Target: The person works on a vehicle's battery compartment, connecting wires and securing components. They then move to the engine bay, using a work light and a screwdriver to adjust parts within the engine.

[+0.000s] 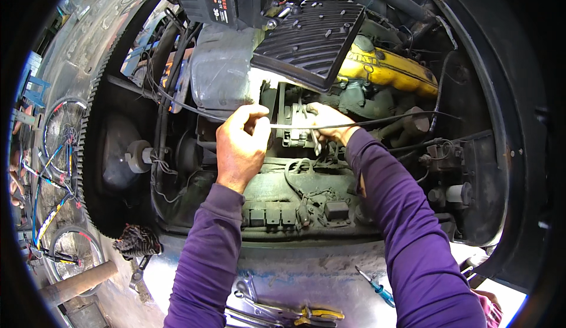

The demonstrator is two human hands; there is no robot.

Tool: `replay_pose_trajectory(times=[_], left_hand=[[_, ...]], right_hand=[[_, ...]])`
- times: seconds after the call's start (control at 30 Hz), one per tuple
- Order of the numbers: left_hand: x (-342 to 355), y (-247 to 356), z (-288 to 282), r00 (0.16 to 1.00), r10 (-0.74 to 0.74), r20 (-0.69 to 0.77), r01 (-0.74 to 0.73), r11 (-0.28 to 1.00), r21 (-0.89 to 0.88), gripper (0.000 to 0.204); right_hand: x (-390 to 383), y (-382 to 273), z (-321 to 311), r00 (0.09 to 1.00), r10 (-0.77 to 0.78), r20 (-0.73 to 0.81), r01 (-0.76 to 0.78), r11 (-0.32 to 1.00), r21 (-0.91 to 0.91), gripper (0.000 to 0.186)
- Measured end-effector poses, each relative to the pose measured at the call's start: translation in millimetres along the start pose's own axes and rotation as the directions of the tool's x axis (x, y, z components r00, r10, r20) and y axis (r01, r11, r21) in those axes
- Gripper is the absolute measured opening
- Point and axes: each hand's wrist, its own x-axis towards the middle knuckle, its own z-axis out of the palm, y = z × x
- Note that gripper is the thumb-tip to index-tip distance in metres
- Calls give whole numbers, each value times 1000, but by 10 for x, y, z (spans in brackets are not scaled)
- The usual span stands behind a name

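My left hand [240,142] is closed in a pinch on a thin black cable [407,116] stretched across the engine bay. My right hand [331,122] has curled fingers, and the cable passes through its grip; its fingertips are partly hidden. Between the hands the cable looks pale in bright light. Just beneath them is a grey metal alternator-like part [298,129], close to the right fingers. A small shiny metal piece [318,145] hangs below the right hand; its kind is unclear.
Ahead lie a ribbed black cover [312,39], a black battery-like box [227,1] and a yellow engine cover [392,71]. Yellow-handled pliers [318,314], wrenches [250,319] and a blue screwdriver [377,288] rest on the near panel. A bicycle [59,180] stands at left.
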Motion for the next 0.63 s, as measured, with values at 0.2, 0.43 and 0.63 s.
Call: replay_pose_trajectory(times=[0.2,0.43,0.63], left_hand=[[9,24,10,1000,6,-2,-6,1000,-1,14],[0,2,-6,998,-45,43,45,999,-7,14],[-23,37,40,997,-39,63,40,999,-15,15]], right_hand=[[172,228,358,920,-248,-304,21,805,-593,41],[119,35,-29,993,41,-108,-59,983,-174,13],[283,-41,-131,978,179,107,-187,530,827,11]])
